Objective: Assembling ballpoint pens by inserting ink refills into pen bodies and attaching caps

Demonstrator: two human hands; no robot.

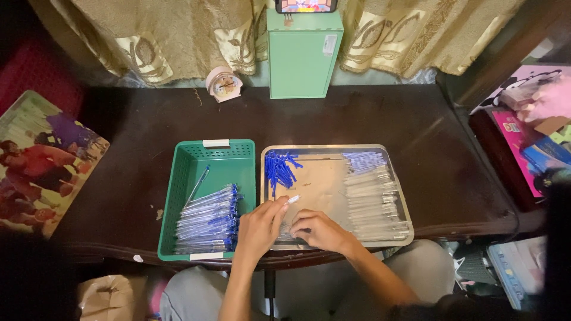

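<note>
Dark wooden table [380, 119], gold patterned curtain [178, 35] behind; colourful picture mat [41, 160] far left. Green plastic basket [189, 178] holds assembled blue pens [208, 223]. Left hand [259, 229] pinches a clear pen barrel [292, 200] over the metal tray [333, 148]. Right hand [321, 230] curled on tray floor, grip unclear. Blue caps [279, 168], refills [372, 193] in tray. Small clock [224, 85], green box [302, 56] at back

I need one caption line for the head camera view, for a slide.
Left hand holds a pen over a metal tray of blue caps; right hand rests in it, beside a green basket.
</note>
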